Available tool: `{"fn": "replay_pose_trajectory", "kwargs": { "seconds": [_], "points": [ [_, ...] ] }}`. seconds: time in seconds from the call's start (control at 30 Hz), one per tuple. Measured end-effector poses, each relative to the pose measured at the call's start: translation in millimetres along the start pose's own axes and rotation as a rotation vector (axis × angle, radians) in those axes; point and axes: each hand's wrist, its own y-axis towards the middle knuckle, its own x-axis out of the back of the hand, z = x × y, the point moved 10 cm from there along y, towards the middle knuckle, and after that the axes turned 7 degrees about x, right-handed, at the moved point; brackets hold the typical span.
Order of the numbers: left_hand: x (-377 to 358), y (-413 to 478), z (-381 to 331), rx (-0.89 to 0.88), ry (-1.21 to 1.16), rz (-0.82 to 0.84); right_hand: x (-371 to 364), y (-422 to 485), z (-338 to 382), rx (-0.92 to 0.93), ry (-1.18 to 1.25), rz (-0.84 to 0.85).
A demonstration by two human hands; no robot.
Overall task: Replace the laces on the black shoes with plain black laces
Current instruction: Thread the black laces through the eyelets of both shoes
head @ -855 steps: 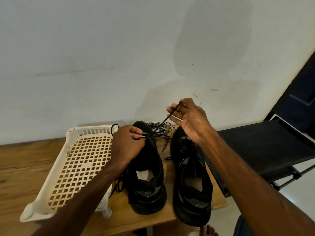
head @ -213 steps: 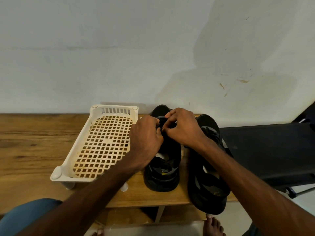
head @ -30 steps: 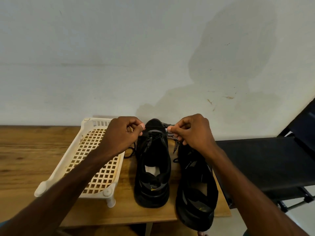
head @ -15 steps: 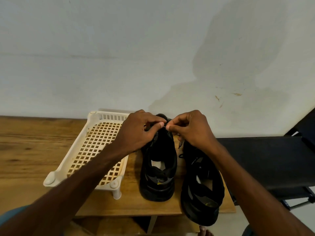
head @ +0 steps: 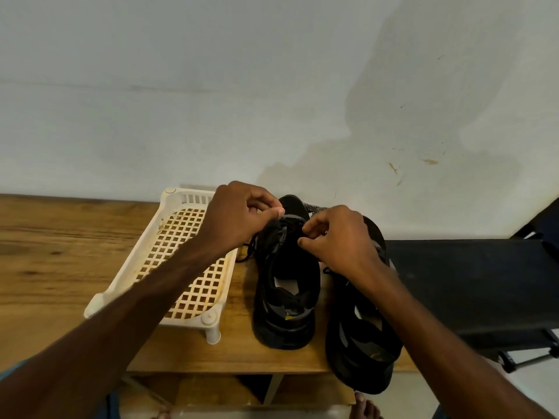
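Table [head: 60,252]: wood; carries the tray and both shoes.
Tray [head: 187,198]: white lattice, just beside shoe A; not in play.
Shoe B [head: 360,358]: at the table's right end, heel overhanging the front edge; the right forearm crosses above it.
Shoe A [head: 282,331]: between tray and shoe B, toe to the wall; the one being laced.
Left hand [head: 239,216]: above shoe A's toe end, knuckles up, fingers curled, thumb and forefinger pressed together, apparently on a lace end.
Right hand [head: 335,237]: lower, on shoe A's right eyelet side, fingertips pinched on the lace.
Lace [head: 245,254]: black; slack trails onto the table by the tray.
Old laces [head: 313,207]: striped, heaped behind the toes.
Step (judged): snugging a crossing near the toe.
Method: pull both ends evenly, keep the lace flat, stop the shoe sliding, and match end lengths before the next eyelets.
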Motion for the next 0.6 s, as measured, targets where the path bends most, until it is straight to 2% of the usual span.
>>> {"fn": "replay_pose_trajectory", "kwargs": {
  "seconds": [0.13, 0.3, 0.6],
  "points": [
    [-27.3, -10.2, 2.4, 0.061, 0.000, 0.118, 1.0, -1.7, 0.7, -0.016, -0.058, -0.069],
    [-30.5, -15.6, 2.0, 0.082, 0.007, 0.061, 2.5, -2.6, -3.4, -0.020, -0.019, -0.069],
    [-56.7, -19.4, 5.2, 0.150, 0.164, 0.017, 4.4, -1.2, -8.8, -0.049, -0.010, -0.075]
  ]
}}
